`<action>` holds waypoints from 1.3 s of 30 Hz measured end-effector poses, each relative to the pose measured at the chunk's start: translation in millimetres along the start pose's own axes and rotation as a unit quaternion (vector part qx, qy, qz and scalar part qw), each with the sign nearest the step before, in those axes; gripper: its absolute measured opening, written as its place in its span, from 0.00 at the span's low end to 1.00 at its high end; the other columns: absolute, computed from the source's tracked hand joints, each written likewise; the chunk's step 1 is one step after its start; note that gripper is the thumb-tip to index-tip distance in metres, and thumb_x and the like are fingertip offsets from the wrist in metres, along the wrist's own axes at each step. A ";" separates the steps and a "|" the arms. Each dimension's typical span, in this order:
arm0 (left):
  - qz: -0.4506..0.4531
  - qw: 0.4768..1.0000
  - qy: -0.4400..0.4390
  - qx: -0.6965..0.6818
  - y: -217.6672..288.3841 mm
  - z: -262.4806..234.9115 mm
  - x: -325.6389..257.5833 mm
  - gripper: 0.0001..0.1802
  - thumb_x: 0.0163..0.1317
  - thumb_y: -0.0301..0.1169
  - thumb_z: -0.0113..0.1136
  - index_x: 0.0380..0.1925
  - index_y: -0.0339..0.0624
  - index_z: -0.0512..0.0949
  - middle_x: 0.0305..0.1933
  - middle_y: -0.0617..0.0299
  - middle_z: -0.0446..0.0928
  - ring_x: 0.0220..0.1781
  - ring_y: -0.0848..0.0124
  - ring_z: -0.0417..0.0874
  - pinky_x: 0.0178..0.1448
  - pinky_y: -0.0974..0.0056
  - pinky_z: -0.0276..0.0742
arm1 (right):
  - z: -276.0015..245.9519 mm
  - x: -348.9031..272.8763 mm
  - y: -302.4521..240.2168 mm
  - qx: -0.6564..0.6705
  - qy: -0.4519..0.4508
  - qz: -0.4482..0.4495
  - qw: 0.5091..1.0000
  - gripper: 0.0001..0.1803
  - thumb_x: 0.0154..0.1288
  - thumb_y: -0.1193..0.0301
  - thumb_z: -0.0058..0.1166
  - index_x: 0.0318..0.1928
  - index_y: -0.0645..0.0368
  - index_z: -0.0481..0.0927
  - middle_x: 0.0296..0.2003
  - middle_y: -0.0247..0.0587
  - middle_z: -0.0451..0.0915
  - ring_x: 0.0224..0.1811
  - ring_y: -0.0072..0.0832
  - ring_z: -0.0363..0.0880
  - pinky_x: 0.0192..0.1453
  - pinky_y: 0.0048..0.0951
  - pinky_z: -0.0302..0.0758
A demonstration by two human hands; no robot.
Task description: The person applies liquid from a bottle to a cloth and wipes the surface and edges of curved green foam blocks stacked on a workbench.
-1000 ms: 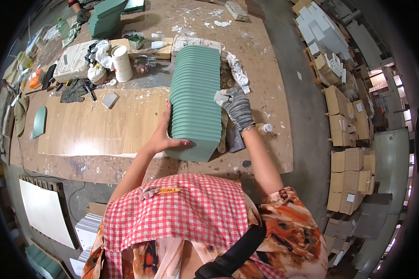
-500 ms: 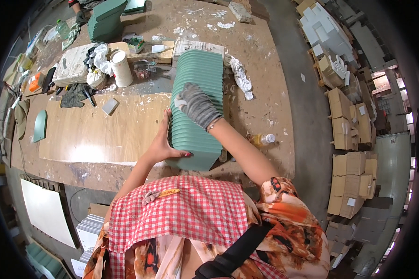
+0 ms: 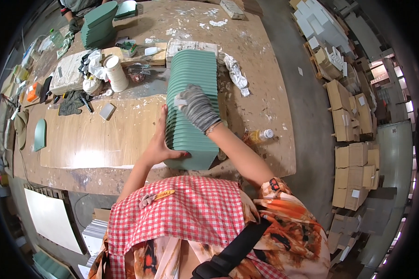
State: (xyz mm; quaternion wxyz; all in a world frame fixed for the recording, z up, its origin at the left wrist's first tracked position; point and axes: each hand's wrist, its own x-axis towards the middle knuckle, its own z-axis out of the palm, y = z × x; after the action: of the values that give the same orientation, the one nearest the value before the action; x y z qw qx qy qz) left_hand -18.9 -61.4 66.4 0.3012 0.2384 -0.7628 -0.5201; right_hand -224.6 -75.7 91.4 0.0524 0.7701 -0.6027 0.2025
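The gloved right hand [image 3: 196,108] is lying flat on top of the green ribbed panel [image 3: 193,104], palm down, pressing or wiping rather than gripping anything. The bare left hand [image 3: 165,142] is cupping the panel's near-left edge, fingers curled round the corner, bracing it. The panel itself is sitting under both hands, lengthwise away from the person, half on a wooden board [image 3: 102,135] to the left.

Here's the worry: the near end of the panel is hanging close to the table [image 3: 274,107] edge, so if she's leaning hard with the right hand, it could be tipping or sliding toward her. Just right of her forearm a small bottle [image 3: 258,136] is lying on its side, easy for an elbow to knock off. Farther out past the left hand, a white cup [image 3: 116,73] and loose rags are crowding things.
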 end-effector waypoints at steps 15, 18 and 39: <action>-0.017 0.972 -0.132 0.191 22.3 -14.8 9.1 0.84 0.30 0.49 0.82 0.73 0.35 0.26 0.78 0.40 0.44 0.78 0.47 0.49 0.80 0.49 0.41 | -22.6 -58.8 16.3 0.220 0.142 0.240 0.935 0.13 0.49 0.74 0.66 0.36 0.62 0.80 0.35 0.45 0.80 0.39 0.37 0.78 0.49 0.36 0.77; -0.027 0.974 -0.136 0.180 31.4 -12.4 11.4 0.84 0.30 0.49 0.82 0.72 0.35 0.24 0.77 0.38 0.44 0.79 0.46 0.48 0.80 0.50 0.42 | 2.1 -33.6 -4.6 0.137 0.155 0.151 0.967 0.14 0.51 0.73 0.62 0.39 0.64 0.78 0.37 0.50 0.78 0.42 0.45 0.77 0.63 0.43 0.69; -0.034 0.982 -0.136 0.130 20.4 -17.3 2.7 0.87 0.30 0.44 0.84 0.69 0.36 0.16 0.77 0.33 0.41 0.79 0.44 0.44 0.79 0.55 0.47 | -28.7 -111.3 32.7 0.410 0.216 0.346 0.816 0.20 0.50 0.81 0.70 0.41 0.65 0.73 0.39 0.41 0.82 0.40 0.26 0.82 0.50 0.28 0.80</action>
State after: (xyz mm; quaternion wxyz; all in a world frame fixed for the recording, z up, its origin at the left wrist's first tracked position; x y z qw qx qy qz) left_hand -9.6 -67.5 90.8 0.1430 0.2282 -0.8492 -0.4543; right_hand -284.1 25.8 70.4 -0.2127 0.3976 -0.6638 0.5967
